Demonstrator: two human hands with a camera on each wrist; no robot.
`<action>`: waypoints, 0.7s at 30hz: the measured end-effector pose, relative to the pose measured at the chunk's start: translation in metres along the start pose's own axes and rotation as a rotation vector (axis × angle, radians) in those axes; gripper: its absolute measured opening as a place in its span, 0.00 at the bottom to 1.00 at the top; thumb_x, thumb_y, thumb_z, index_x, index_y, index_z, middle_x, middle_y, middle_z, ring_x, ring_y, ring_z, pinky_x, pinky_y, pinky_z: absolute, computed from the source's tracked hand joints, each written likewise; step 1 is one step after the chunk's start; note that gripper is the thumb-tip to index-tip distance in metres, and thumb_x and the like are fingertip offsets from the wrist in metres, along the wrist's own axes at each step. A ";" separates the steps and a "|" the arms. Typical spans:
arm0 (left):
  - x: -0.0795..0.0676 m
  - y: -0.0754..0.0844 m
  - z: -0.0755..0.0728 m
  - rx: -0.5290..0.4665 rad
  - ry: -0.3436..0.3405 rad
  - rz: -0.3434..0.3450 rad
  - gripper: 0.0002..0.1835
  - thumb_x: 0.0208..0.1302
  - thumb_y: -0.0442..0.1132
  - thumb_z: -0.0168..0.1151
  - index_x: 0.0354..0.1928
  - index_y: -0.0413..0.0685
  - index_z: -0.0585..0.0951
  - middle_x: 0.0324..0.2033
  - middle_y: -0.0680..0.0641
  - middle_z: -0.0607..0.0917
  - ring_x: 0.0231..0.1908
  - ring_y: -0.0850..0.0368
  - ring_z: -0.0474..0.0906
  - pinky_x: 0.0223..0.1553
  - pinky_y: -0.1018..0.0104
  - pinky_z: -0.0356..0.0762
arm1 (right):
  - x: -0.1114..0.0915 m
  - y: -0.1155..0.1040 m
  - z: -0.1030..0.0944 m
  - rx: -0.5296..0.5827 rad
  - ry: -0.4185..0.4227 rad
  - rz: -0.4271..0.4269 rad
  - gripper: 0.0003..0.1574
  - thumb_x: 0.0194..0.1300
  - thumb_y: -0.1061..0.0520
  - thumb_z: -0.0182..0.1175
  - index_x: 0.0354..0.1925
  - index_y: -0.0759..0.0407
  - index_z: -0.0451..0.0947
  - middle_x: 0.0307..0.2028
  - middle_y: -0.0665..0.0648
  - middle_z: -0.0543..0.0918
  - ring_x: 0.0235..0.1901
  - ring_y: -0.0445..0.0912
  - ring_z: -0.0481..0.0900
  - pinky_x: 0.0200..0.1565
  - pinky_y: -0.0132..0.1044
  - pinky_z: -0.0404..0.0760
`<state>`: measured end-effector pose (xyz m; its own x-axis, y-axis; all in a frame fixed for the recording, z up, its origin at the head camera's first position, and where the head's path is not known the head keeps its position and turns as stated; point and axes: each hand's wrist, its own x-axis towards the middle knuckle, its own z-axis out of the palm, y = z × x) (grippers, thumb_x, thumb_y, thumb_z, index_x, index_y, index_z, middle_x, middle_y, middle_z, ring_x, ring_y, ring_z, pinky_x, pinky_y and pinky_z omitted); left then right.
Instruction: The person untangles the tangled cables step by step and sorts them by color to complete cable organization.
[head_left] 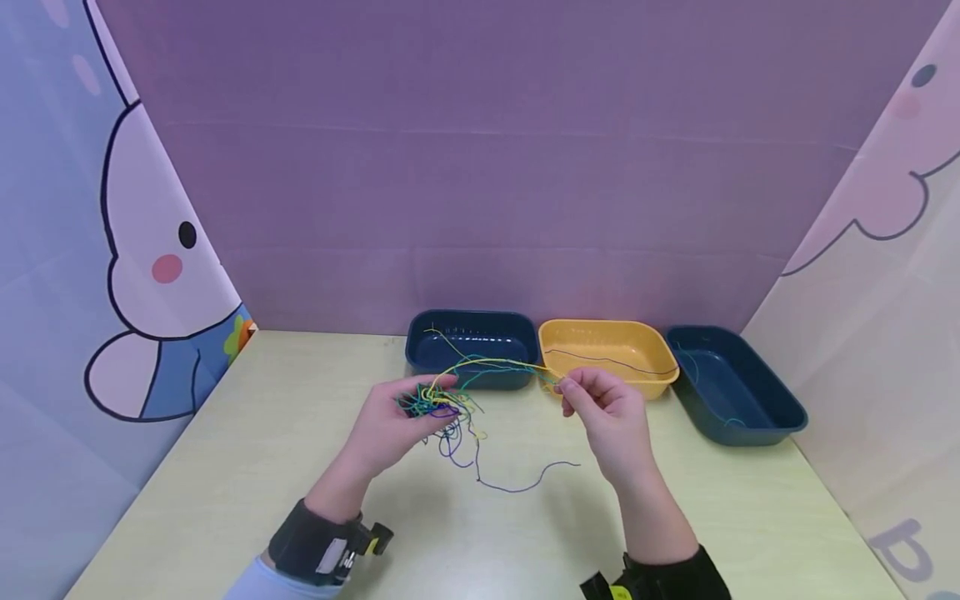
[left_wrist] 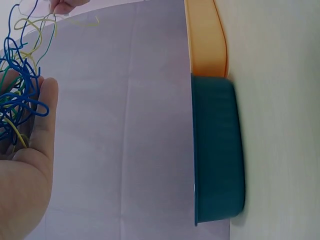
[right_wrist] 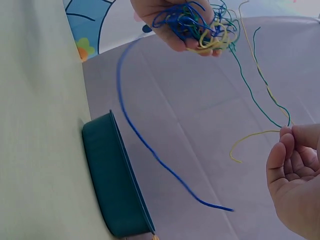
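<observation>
holding a messy wire tangle (head_left: 431,403) in head view: left hand (head_left: 386,429) has thumb & fingers curled round it, bundle sitting btwn them. right hand (head_left: 611,417), level w/ it off to the right, pinches the yellow + green strands (head_left: 491,361) btwn thumb & fingertips. those run approx horiz, l to r, from tangle to pinch, w/ a slight upward arch; one yellow end sticks up-left in front of the left navy tray (head_left: 487,322). a blue strand (head_left: 513,492) drops below the tangle, then bends right, free tip pointing r, btwn the forearms. yellow tray (head_left: 600,336) is behind the right hand, a dark strand (head_left: 611,361) lying l-r across it; right navy tray (head_left: 750,387) beside that w/ a bit of green strand (head_left: 693,362) in it. all trays on a pale table (head_left: 525,550).

left wrist view: tangle on palm & fingers at frame's left edge, blue loops spilling over; strands climb up-right to the right hand's fingertips, top edge, a yellow tip poking out r past them. exact thumb position can't tell here.

right wrist view: tangle up top in the left hand, fingertips showing under it. green strand slants diag down-right to the right hand's pinch; a short yellow tail curls left from it, tip downward. blue strand hangs in a long curve, down then r, tip well apart from both hands.
</observation>
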<state>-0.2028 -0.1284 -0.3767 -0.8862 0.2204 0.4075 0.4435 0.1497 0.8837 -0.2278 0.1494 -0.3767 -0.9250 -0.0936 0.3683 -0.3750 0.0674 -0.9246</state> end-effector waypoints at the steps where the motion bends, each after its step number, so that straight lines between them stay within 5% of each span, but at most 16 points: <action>1: 0.000 0.000 0.000 0.000 -0.003 0.004 0.21 0.50 0.32 0.68 0.49 0.49 0.79 0.42 0.40 0.83 0.26 0.55 0.76 0.20 0.66 0.76 | 0.000 0.000 0.002 0.008 -0.003 0.003 0.16 0.61 0.49 0.59 0.37 0.61 0.76 0.31 0.60 0.78 0.31 0.55 0.73 0.36 0.35 0.78; 10: 0.000 0.001 0.005 0.038 -0.017 0.012 0.23 0.50 0.33 0.68 0.52 0.51 0.78 0.45 0.44 0.83 0.20 0.57 0.72 0.16 0.69 0.70 | -0.003 0.003 0.009 -0.023 -0.072 0.038 0.15 0.61 0.47 0.59 0.37 0.57 0.77 0.34 0.62 0.79 0.32 0.55 0.74 0.40 0.38 0.79; 21: -0.002 0.002 0.007 0.071 -0.039 0.080 0.22 0.51 0.33 0.67 0.51 0.44 0.77 0.39 0.43 0.84 0.29 0.55 0.76 0.23 0.64 0.77 | -0.006 0.005 0.019 -0.025 -0.146 0.085 0.15 0.60 0.47 0.60 0.37 0.57 0.77 0.31 0.60 0.79 0.32 0.54 0.74 0.36 0.38 0.79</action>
<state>-0.1992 -0.1220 -0.3773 -0.8424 0.2713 0.4656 0.5222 0.1974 0.8297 -0.2226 0.1310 -0.3854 -0.9353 -0.2298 0.2689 -0.2988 0.1062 -0.9484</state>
